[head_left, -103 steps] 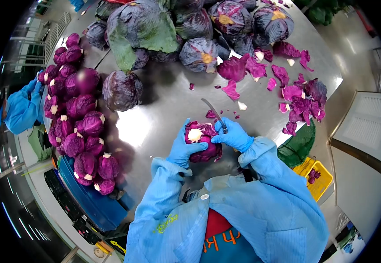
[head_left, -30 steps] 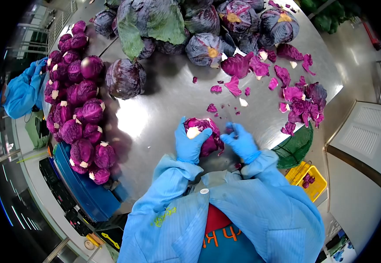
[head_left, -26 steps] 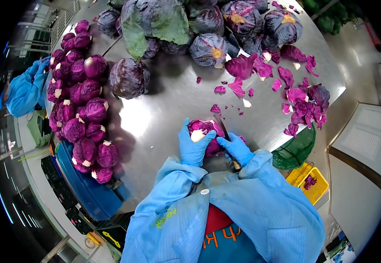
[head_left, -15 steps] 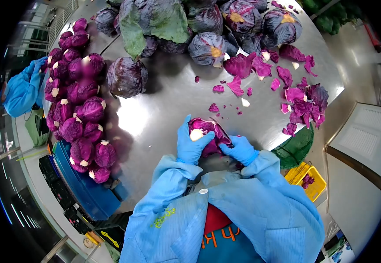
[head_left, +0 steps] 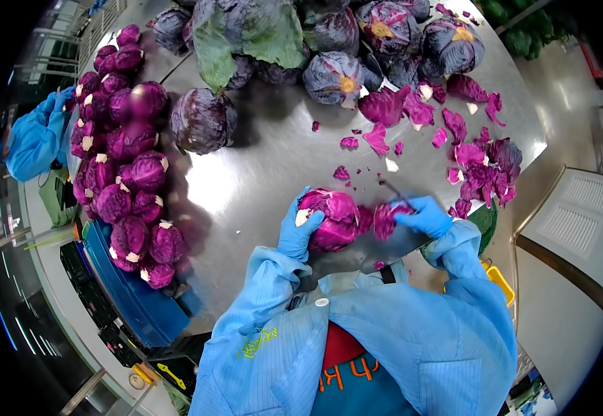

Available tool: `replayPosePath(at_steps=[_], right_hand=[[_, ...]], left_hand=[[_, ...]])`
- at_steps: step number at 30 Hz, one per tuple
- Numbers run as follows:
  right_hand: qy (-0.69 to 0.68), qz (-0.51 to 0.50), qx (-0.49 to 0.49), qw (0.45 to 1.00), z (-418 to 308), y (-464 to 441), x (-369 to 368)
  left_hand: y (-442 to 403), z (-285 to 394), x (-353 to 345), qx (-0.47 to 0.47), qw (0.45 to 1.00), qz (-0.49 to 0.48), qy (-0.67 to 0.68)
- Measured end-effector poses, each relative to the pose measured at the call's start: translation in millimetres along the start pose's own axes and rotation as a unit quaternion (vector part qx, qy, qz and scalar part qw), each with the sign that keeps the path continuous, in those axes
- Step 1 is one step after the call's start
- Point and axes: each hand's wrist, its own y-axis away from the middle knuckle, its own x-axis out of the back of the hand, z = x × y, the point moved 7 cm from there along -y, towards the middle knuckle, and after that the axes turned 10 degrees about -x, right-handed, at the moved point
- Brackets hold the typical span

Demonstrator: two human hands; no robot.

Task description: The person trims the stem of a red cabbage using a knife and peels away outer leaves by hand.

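My left hand [head_left: 297, 225], in a blue glove, is closed round a trimmed red cabbage [head_left: 335, 216] just above the steel table. The cabbage's white cut stem faces the fingers. Off to its right, my right hand [head_left: 426, 217], also gloved, grips a knife [head_left: 396, 193] whose thin dark blade points up and left. Between its fingers and the cabbage hangs a torn purple leaf [head_left: 385, 220], pinched in the same hand. The knife's handle is hidden in the palm.
Trimmed red cabbages [head_left: 129, 239] are piled along the left edge. Untrimmed heads [head_left: 333, 78] with dark outer leaves stand at the back, one dark cabbage [head_left: 203, 120] apart from them. Leaf scraps [head_left: 480, 170] lie at the right. A yellow basket [head_left: 500, 282] is below the table edge.
My right hand has moved right, away from the cabbage, drawing a leaf off with the knife. My left hand still holds the cabbage, which has turned slightly.
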Motion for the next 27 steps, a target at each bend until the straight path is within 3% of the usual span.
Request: replayPosePath(at_steps=[2,3,5,9,11,14,17,20,23,25,27], right_hand=[[-0.089,0.097,0.010,0.991,12.7,-8.5,26.3],[-0.013,0.216,0.076,0.973,-8.3,3.5,36.6],[0.135,0.436,0.199,0.867,-66.0,42.1,26.8],[0.137,0.160,0.181,0.961,-78.3,29.9,-54.9],[0.033,0.095,0.267,0.958,-69.8,11.5,-78.3],[0.146,0.098,0.294,0.939,-87.7,17.6,-72.4],[0.307,0.195,0.380,0.851,-95.5,34.2,-70.1],[0.232,0.256,0.417,0.841,-88.9,40.1,-51.1],[0.206,0.371,0.283,0.860,-45.9,10.8,9.1],[0.201,0.425,0.209,0.857,-33.6,3.9,48.0],[0.224,0.449,0.189,0.844,-52.7,33.7,34.4]], left_hand=[[4.2,6.1,-7.2,0.004,1.000,0.005,-0.010],[3.4,8.6,-10.4,0.009,1.000,0.012,-0.013],[2.0,6.8,-10.8,0.010,0.999,0.030,-0.032],[4.1,16.8,-30.1,0.014,0.996,0.046,-0.079],[6.7,21.5,-39.9,0.003,0.994,0.045,-0.103],[5.5,10.7,-36.5,-0.021,0.991,0.042,-0.124],[6.0,9.3,-37.6,-0.025,0.993,0.029,-0.114],[10.6,14.1,-41.9,-0.043,0.995,-0.010,-0.094],[24.1,16.6,-38.5,-0.077,0.991,-0.098,-0.054],[34.0,25.7,-35.2,-0.131,0.965,-0.164,-0.157],[44.2,32.8,-38.2,-0.160,0.948,-0.179,-0.208]])
